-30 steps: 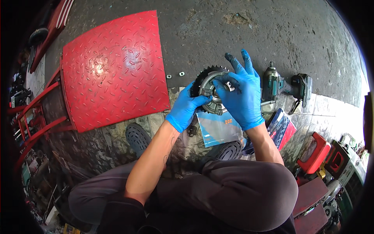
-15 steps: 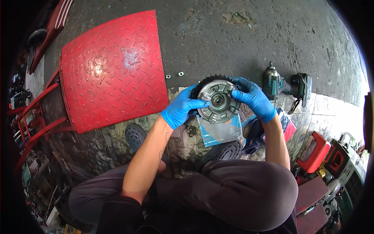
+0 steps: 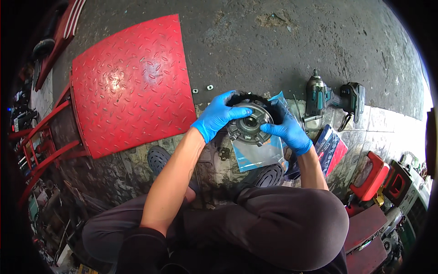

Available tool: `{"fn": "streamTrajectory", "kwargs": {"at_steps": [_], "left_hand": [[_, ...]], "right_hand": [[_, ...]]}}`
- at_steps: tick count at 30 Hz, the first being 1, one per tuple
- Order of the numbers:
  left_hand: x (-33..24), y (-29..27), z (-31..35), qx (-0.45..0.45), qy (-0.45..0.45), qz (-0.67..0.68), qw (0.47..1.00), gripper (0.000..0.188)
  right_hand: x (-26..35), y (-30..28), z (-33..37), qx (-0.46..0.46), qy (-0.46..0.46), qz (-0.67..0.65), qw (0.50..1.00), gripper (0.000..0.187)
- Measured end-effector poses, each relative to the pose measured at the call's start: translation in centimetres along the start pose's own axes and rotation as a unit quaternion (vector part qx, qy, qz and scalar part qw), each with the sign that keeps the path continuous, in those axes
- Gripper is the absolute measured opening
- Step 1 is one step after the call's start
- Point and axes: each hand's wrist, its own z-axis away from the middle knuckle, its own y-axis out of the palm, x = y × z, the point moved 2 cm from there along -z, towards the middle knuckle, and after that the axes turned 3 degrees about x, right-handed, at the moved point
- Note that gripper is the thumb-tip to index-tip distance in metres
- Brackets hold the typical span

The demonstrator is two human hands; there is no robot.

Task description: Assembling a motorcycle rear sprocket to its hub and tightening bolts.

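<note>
The stained concrete floor carries a power drill and two nuts.

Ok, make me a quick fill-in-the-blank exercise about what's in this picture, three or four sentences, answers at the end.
1. Both hands wear ____ gloves, the left hand and the right hand.
2. Together they hold a round metal ____ part.
3. Under the part lies a clear plastic ____ on the floor.
4. The big checker-plate platform to the left is painted ____.

Missing words: blue; toothed; bag; red
</note>
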Motion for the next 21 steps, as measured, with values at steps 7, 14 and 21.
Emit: {"fn": "streamTrajectory", "kwargs": {"at_steps": [7, 14, 21], "left_hand": [[0.8, -1.5, -1.7, 0.087, 0.035, -0.102, 0.990, 0.053], [0.0, 0.8, -0.8, 0.067, 0.133, -0.057, 0.987, 0.054], [-1.6, -0.1, -1.5, -0.003, 0.186, -0.053, 0.981, 0.065]], "right_hand": [[0.8, 1.7, 1.4, -0.056, -0.011, 0.110, 0.992, 0.067], [-0.4, 2.5, 2.6, -0.106, -0.053, 0.067, 0.991, 0.064], [1.8, 4.1, 0.9, -0.159, -0.083, 0.031, 0.983, 0.058]]}}
